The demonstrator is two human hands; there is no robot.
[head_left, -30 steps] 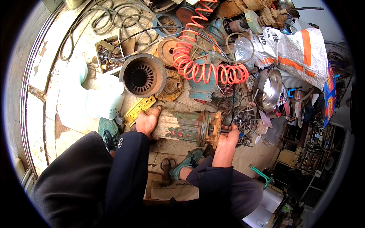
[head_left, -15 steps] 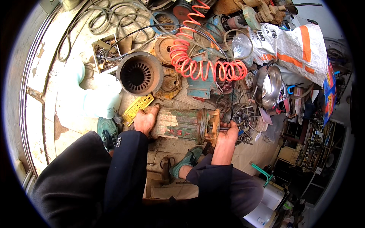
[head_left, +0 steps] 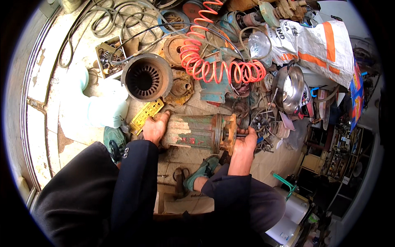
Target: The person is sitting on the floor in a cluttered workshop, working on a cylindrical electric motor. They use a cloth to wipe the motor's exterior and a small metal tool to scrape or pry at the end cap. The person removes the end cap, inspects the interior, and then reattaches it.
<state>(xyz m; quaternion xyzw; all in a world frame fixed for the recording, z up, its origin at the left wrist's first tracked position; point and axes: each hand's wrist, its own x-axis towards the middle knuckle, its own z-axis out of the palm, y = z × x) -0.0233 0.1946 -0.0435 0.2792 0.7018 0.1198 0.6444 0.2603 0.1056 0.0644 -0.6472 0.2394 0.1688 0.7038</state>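
Observation:
A worn green cylindrical motor point(head_left: 190, 128) lies crosswise between my hands, with a rusty flange point(head_left: 227, 139) and a short shaft at its right end. My left hand point(head_left: 153, 128) is wrapped round the motor's left end. My right hand point(head_left: 245, 142) has its fingers closed round the shaft beside the flange. A yellow power strip point(head_left: 147, 116) lies just beyond my left hand. Behind it sits a dark round casting point(head_left: 162, 84) with a slotted inside, next to a rusty hub point(head_left: 179, 96).
Around are a red coiled hose point(head_left: 218, 72), a steel pot point(head_left: 288, 103), a white woven sack point(head_left: 312, 47), a parts box point(head_left: 108, 55), tangled cables point(head_left: 107, 24), pale plastic objects point(head_left: 105, 111) at left and a cluttered shelf point(head_left: 329, 156) at right. My feet flank the motor.
The whole view has shifted slightly, so things sit a little higher and further left in the picture. My hands keep the same hold on the motor and shaft.

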